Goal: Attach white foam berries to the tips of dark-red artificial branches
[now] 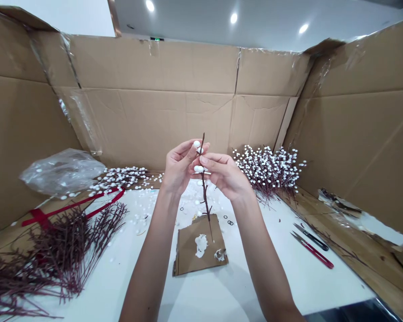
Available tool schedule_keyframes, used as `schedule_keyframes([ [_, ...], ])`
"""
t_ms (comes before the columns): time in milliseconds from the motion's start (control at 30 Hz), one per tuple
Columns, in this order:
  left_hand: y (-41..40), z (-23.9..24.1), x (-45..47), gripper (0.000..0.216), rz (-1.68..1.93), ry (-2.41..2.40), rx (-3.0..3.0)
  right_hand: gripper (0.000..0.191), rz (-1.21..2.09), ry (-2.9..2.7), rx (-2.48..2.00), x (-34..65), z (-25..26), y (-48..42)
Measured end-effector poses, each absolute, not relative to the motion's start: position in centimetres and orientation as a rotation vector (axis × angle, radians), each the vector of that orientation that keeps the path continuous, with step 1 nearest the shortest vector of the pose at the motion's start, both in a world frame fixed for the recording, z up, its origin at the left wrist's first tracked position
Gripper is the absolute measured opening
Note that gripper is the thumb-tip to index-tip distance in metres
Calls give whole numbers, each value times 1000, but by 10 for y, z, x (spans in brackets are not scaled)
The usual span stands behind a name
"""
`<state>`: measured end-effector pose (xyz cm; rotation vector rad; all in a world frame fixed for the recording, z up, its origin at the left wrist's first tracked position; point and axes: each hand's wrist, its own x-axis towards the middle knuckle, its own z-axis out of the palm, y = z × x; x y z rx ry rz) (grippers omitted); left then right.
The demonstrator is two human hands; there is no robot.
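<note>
A thin brown twig stands nearly upright before me, several white balls on its upper part. My left hand is closed around that upper part, its thumb and fingers beside the topmost balls. Just below and to the right, my right hand pinches the same stem, thumb tip close to a ball. Fingers partly hide the stem and some balls. Under the twig's lower end lies a cardboard square bearing a smear of white paste and a second dab near its right edge.
Bare brown twigs are heaped at left with red ribbon. White-balled branches lie behind them beside a clear plastic bag. Another bunch of white-balled branches is at back right. Two snips lie at right. Cardboard walls surround the table.
</note>
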<state>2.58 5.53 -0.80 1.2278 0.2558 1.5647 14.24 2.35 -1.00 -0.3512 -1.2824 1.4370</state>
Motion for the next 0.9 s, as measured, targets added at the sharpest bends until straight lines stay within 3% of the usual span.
schedule_keyframes([
  [467,58,-7,24,17,1540,205,1095,4,1036,-1155,-489,143,-7,20],
  [900,56,-8,23,17,1547,234,1147,18,962,-978,-511,148,-6,24],
])
